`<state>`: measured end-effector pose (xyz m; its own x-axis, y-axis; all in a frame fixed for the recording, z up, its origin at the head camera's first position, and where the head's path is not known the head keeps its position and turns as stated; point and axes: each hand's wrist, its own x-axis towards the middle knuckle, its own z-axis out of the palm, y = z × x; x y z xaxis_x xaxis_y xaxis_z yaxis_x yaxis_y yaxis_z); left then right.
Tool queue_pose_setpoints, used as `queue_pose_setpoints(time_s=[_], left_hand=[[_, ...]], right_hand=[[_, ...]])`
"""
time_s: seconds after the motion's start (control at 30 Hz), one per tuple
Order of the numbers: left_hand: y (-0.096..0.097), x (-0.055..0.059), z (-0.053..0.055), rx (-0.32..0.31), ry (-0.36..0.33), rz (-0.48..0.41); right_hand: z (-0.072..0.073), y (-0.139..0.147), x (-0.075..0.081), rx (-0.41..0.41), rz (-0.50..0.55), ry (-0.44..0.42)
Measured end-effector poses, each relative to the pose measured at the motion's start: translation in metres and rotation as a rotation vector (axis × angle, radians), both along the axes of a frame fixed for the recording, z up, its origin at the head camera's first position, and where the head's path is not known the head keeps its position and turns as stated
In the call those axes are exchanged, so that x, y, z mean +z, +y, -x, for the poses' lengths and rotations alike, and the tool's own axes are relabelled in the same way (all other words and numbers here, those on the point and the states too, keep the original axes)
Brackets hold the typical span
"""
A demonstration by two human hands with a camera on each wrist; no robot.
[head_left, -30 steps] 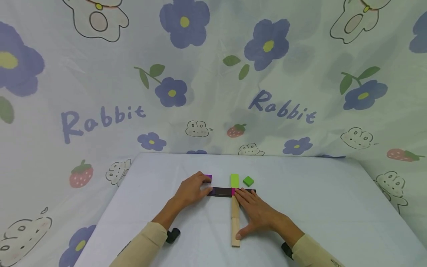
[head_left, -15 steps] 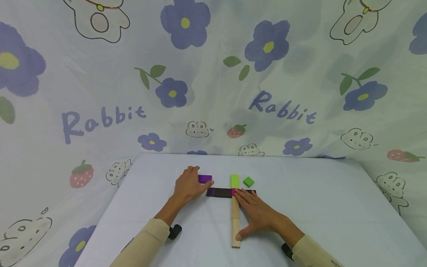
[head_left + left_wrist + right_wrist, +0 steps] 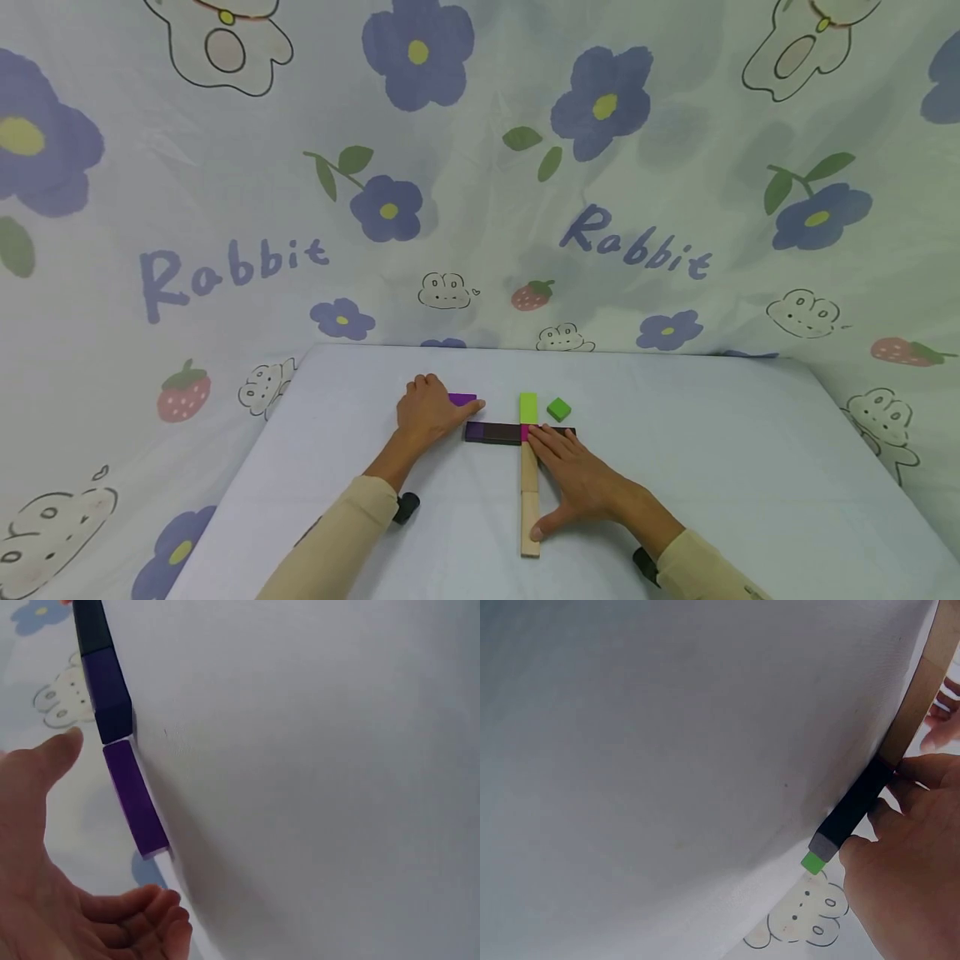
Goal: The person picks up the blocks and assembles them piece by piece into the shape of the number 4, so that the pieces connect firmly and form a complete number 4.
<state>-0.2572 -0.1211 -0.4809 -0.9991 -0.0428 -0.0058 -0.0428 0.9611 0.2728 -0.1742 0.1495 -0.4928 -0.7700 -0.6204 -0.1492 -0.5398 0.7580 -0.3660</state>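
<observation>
My left hand (image 3: 426,415) is beside a purple block (image 3: 462,399), partly hiding its left end. In the left wrist view the block (image 3: 136,799) lies in the gap between the thumb and loosely bent fingers, seemingly untouched. A dark purple block (image 3: 474,432) ends a row of black blocks (image 3: 501,432) just in front of it. My right hand (image 3: 581,479) lies spread on the cross of blocks: its fingertips rest by the pink piece (image 3: 524,432) and the right black block (image 3: 855,799), its thumb on the near wooden block (image 3: 529,512). That hand hides part of the black block.
A lime block (image 3: 528,408) stands at the cross's far end, above the pink piece. Right of it lies a loose green block (image 3: 558,409). Everything sits on a white-covered table (image 3: 720,467), with a printed cloth (image 3: 480,183) behind its far edge.
The left fingers have come off the purple block and drawn back left, while the thumb has moved away from the dark row's end. The right hand has stayed in place.
</observation>
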Motion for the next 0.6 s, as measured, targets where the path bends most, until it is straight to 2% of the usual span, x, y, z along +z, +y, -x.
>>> queue_pose_setpoints(time_s=[0.13, 0.33, 0.6], left_hand=[[0.0039, -0.0009, 0.0004, 0.007, -0.013, 0.013], [0.0059, -0.0039, 0.0011, -0.001, 0.006, 0.020], [0.0084, -0.0051, 0.0018, 0.010, -0.018, -0.042]], right_hand=[[-0.0002, 0.0005, 0.0000, 0.004, 0.007, 0.003], [-0.0006, 0.0009, 0.0007, 0.008, 0.013, 0.009], [-0.0007, 0.0013, 0.0016, 0.011, 0.021, 0.012]])
